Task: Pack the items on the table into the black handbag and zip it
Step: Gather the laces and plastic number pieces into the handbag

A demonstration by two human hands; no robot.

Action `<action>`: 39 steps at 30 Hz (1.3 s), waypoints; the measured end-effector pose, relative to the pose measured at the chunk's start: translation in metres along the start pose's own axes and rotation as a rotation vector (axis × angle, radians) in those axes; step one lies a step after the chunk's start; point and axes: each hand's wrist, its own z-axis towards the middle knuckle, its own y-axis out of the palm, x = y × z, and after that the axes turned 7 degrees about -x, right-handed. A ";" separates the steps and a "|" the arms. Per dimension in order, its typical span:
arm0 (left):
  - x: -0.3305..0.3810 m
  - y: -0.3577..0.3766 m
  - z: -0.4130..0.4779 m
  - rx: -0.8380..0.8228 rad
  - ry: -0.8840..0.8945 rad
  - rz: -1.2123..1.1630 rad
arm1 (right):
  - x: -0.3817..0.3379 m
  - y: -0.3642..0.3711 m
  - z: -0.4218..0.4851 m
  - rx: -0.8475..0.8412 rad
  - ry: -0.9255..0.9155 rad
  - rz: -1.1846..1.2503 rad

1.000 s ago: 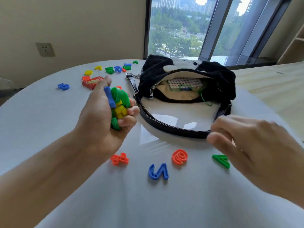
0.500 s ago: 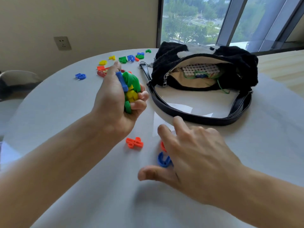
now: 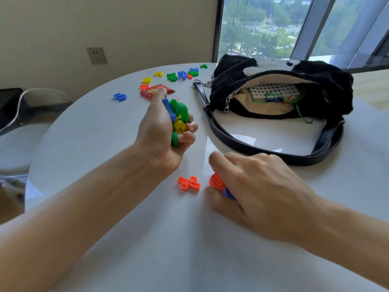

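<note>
Black fluffy handbag [image 3: 248, 87] with beige lining, orange piece [image 3: 188, 183], white table [image 3: 105, 133]

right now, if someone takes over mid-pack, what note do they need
Left grip: holds a handful of green, blue and yellow plastic letters.
Right grip: pinches an orange round piece and a blue piece down at the table.
Black handbag: unzipped, mouth toward the person, some items already inside.
Left to pack: both handfuls, the orange percent sign, red packet, lone blue piece, far letter cluster; then zip.
</note>
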 end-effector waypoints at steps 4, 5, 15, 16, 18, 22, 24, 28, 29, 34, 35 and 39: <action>0.003 0.000 0.003 0.003 0.027 -0.022 | -0.011 0.003 0.021 0.064 -0.079 -0.006; 0.004 -0.001 0.003 0.011 0.033 -0.020 | -0.014 0.005 0.026 0.066 -0.090 -0.037; 0.024 -0.005 0.008 0.048 0.113 -0.026 | -0.022 0.004 0.051 0.025 -0.189 -0.259; 0.025 -0.005 0.009 0.043 0.115 -0.027 | -0.023 0.004 0.052 0.018 -0.200 -0.271; 0.026 -0.006 0.009 0.045 0.109 -0.017 | -0.024 0.005 0.052 0.022 -0.195 -0.275; 0.021 -0.011 0.010 0.082 0.088 0.019 | -0.025 0.006 0.052 0.027 -0.169 -0.271; 0.018 -0.012 0.010 0.084 0.079 0.022 | -0.023 0.006 0.052 0.023 -0.174 -0.252; 0.014 -0.013 0.011 0.096 0.062 0.037 | -0.014 0.004 0.048 0.041 -0.176 -0.152; 0.014 -0.012 0.011 0.098 0.057 0.044 | -0.009 0.004 0.046 0.050 -0.177 -0.126; 0.008 -0.011 0.009 0.106 0.000 0.083 | 0.015 -0.002 0.038 0.211 -0.108 0.092; 0.005 -0.010 0.008 0.092 -0.021 0.089 | 0.021 -0.007 0.039 0.268 -0.083 0.174; -0.012 -0.001 0.006 0.021 -0.117 0.085 | 0.032 -0.033 0.057 0.448 -0.041 0.276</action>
